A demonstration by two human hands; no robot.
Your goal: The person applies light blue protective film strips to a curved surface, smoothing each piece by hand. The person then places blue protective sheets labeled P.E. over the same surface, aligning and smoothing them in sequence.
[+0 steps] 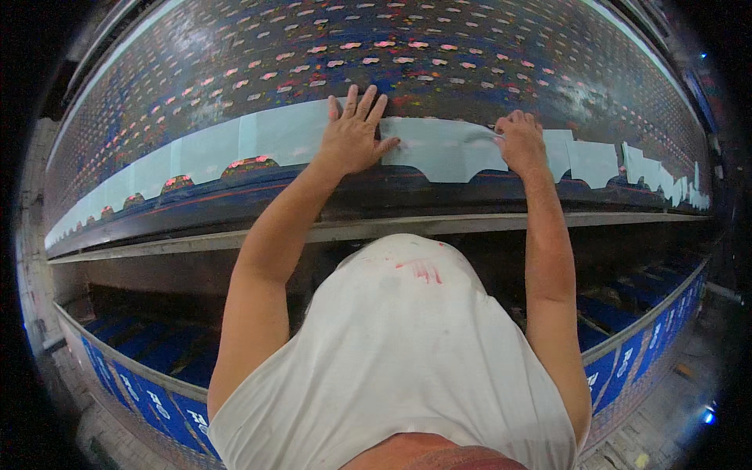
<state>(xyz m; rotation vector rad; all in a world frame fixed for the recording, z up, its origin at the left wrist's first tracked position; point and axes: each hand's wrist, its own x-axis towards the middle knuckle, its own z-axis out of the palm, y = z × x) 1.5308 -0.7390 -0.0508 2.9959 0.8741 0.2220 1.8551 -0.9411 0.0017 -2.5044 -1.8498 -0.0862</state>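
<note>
A row of pale blue cut pieces (207, 149), which look like cloth, lies along the near side of a long dark table. My left hand (354, 135) rests flat with fingers spread, across the left end of one notched pale blue piece (446, 153) and its neighbour. At that piece's right end my right hand (522, 142) is closed, its curled fingers pinching the upper corner. Small creases run in the piece towards this hand. Another pale piece (593, 162) lies to the right. The part under my left palm is hidden.
The dark tabletop (439, 86) carries rows of small pink and white printed marks and paint stains. A pale rail (376, 229) runs along its near edge. On both sides of me stretches a low barrier with blue panels (149, 399).
</note>
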